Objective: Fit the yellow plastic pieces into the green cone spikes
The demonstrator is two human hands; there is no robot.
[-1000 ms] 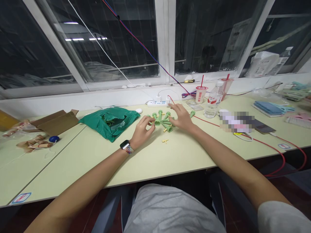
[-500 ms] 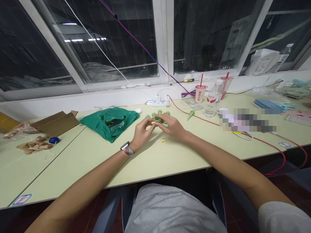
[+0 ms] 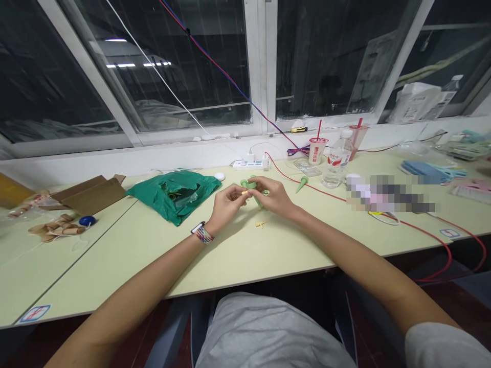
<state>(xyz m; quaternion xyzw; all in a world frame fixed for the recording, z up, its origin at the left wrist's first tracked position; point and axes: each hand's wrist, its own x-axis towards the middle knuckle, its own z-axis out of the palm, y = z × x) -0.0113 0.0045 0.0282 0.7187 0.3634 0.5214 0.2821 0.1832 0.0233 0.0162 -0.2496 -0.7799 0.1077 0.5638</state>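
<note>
Small matte pieces, plastic by the look of them, lie in front of the person: pale green ones (image 3: 244, 182) with rounded tops, partly hidden behind the fingers, and a lone green cone (image 3: 302, 184) that narrows to a point, off to the right near a thin red cable (image 3: 330, 192). A stubby yellow piece (image 3: 244, 192) shows at the fingertips, and a branched yellow bit (image 3: 260, 224) lies flat on the smooth, cream-coloured table (image 3: 215, 266). To the left sits a crinkled green plastic bag (image 3: 153, 191), torn open on top, with a folded brown cardboard box (image 3: 94, 197) beyond it. Both forearms reach in from the near side and converge, wrists just over the tabletop. The left hand (image 3: 227, 205), with a woven watch band (image 3: 204, 235) at its wrist, has thumb and forefinger pinched together on the stubby yellow piece. The right hand (image 3: 275, 197) arches in from the other side, its fingertips right up against that piece; I can't tell from here whether they are clamped on anything. The table's front edge runs well below the hands, with plain tabletop between. Sideways, the bag leaves a gap by the left hand, and the cone is near the right one.
</note>
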